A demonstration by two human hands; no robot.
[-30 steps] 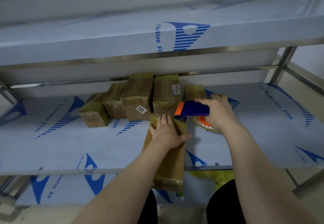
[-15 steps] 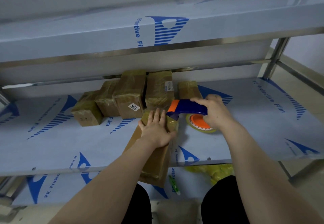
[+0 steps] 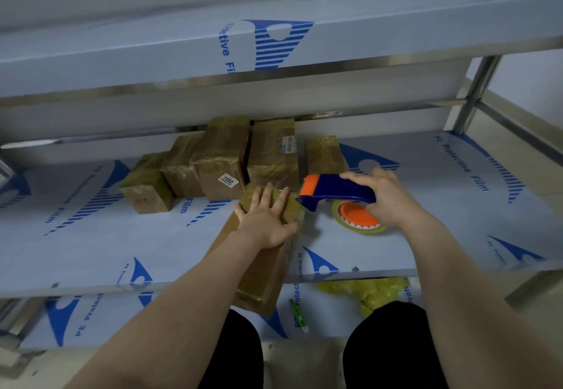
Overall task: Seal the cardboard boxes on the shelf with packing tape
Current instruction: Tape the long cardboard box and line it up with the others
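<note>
Cardboard, long and brown, the box (image 3: 266,277) lies lengthways on the middle shelf (image 3: 91,236), with its near end hanging out past the front edge. That overhang is the main risk. The left hand (image 3: 268,221) lies flat on the far end, fingers straight, pinning it down without gripping. If that pressure eases or shifts toward the person, the box could tip or slide off toward the lower shelf.

The right hand (image 3: 388,196) is clenched round the blue tape dispenser (image 3: 335,189), whose orange nose sits just beside the box's far right corner. Whether it touches, I cannot tell. A hard pull on the tape would likely drag the box sideways under the flat palm. The outstretched fingers also lie near the cutter. Wrapped boxes (image 3: 222,160) crowd close behind, leaving little room to start a strip.
</note>
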